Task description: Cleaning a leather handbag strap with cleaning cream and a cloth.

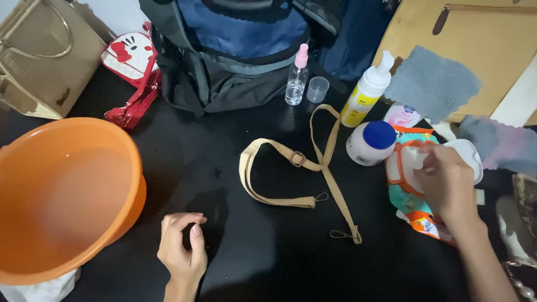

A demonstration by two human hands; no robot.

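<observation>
left hand [182, 246]: rests on the black table [263, 263] at the near edge. the fingers are curled inward, thumb tip meeting the index tip; whether they pinch anything cannot be told. an orange basin [61, 190] stands just to the outer side of these fingers, not touching them. a tan strap [305, 168] with metal clips lies beyond and to the inner side of them, well apart.

right hand [447, 184]: positioned over the wet wipes pack [414, 190]. the fingertips [426, 162] are pressed together at the pack opening, apparently pinching a white wipe; the sheet itself is mostly hidden. the pack lies directly under the fingers, its open white lid [467, 156] just beyond the knuckles.

risk assessment: the pack is not held down. an upward pull may lift the whole pack, or drag out several sheets, because the left hand is well away from it. a sideways pull may knock the white jar with blue cap [369, 144], which stands touching or just beside the pack on the thumb side.

further from the fingers: a yellow foam pump bottle [366, 92], a clear spray bottle [295, 78] and a small clear cup [318, 89]. farthest: a dark backpack [235, 50], a beige handbag [42, 56] and a red and white pouch [131, 67].
</observation>
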